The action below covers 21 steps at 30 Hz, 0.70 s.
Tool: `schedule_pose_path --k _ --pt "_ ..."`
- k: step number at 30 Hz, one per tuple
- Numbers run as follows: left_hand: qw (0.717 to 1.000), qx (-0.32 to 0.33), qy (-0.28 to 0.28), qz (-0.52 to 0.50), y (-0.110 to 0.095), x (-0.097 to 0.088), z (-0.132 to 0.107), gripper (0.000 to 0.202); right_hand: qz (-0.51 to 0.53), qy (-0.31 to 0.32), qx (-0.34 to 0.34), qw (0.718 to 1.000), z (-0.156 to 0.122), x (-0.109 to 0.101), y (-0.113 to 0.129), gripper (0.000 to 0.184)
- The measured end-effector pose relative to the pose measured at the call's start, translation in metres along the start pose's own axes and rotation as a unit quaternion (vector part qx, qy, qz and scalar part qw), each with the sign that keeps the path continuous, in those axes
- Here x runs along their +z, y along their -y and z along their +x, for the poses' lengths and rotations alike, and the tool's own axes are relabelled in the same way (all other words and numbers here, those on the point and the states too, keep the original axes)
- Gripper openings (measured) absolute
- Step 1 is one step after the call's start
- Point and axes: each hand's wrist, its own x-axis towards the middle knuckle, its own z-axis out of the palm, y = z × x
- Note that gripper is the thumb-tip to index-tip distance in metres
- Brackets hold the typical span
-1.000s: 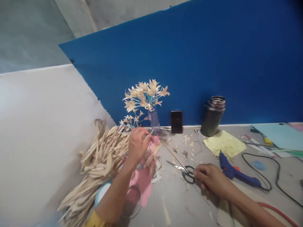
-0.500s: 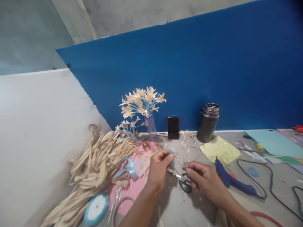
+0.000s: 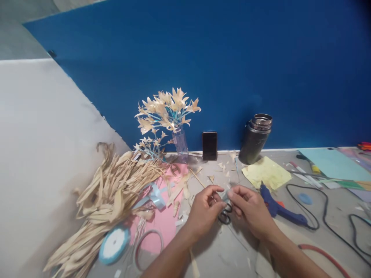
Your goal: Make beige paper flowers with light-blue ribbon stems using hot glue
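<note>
Your bench (image 3: 214, 255) is a grey surface spread across the lower frame, strewn with pale scraps. Behind it a blue panel (image 3: 203, 65) fills most of the view; a white panel (image 3: 43, 135) slants down the left side, with grey wall (image 3: 17, 34) showing in the upper left corner.

Just right of lower centre, your right hand (image 3: 251, 208) pinches a pale blue strip (image 3: 225, 195) at its fingertips. Your left hand (image 3: 204, 210) is half curled at the strip's other side; you cannot tell how firmly it grips. Black scissor handles (image 3: 224, 218) show beneath.

A heap of dried husks (image 3: 113, 197) covers the lower left, beside a ribbon spool (image 3: 114, 245) and a pink sheet (image 3: 164, 224). At centre, husk flowers (image 3: 166, 110) stand in a clear vase (image 3: 180, 146); a smartphone (image 3: 209, 146) and an open dark flask (image 3: 255, 141) stand to its right. Yellow paper (image 3: 266, 173) and a blue glue gun (image 3: 281, 210) lie right of centre.
</note>
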Motion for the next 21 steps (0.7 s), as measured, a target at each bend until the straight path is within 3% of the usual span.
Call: schedule_pose_path --k 2,4,6,8,9,10,13,15,17,19,21 --pt "0.989 0.026 0.016 0.145 -0.002 -0.016 -0.004 0.017 0.051 -0.050 -0.019 0.997 0.002 -0.004 0.005 0.043" --pt "0.957 0.032 -0.014 0.290 -0.005 -0.036 -0.009 0.025 0.118 -0.079 -0.029 0.989 0.004 -0.010 0.008 0.041" --pt "0.902 -0.025 -0.075 0.425 -0.009 -0.055 -0.014 0.029 0.168 -0.080 -0.023 0.982 0.004 -0.015 0.009 0.040" --pt "0.859 -0.055 -0.075 0.504 -0.015 -0.067 -0.019 0.022 0.196 -0.056 -0.008 0.979 0.003 -0.019 0.009 0.038" --pt "0.861 -0.044 -0.051 0.504 -0.020 -0.070 -0.021 0.019 0.208 -0.038 -0.001 0.977 0.002 -0.021 0.008 0.038" --pt "0.881 -0.025 -0.018 0.471 -0.026 -0.070 -0.023 0.018 0.220 -0.016 0.004 0.975 0.001 -0.021 0.008 0.037" --pt "0.963 0.007 0.062 0.261 -0.041 -0.059 -0.027 0.022 0.246 0.046 0.019 0.968 -0.003 -0.021 0.007 0.036" --pt "0.985 0.022 0.046 0.165 -0.046 -0.045 -0.026 0.029 0.250 0.063 0.021 0.966 -0.005 -0.019 0.006 0.035" --pt "0.986 0.072 0.000 0.148 -0.043 -0.027 -0.022 0.021 0.248 0.063 0.019 0.966 -0.005 -0.018 0.005 0.034" --pt "0.983 0.107 -0.025 0.149 -0.035 -0.010 -0.019 0.033 0.243 0.062 0.018 0.968 -0.006 -0.017 0.004 0.034" --pt "0.984 0.116 -0.034 0.128 -0.026 0.004 -0.016 0.017 0.237 0.058 0.017 0.970 -0.006 -0.016 0.001 0.033"
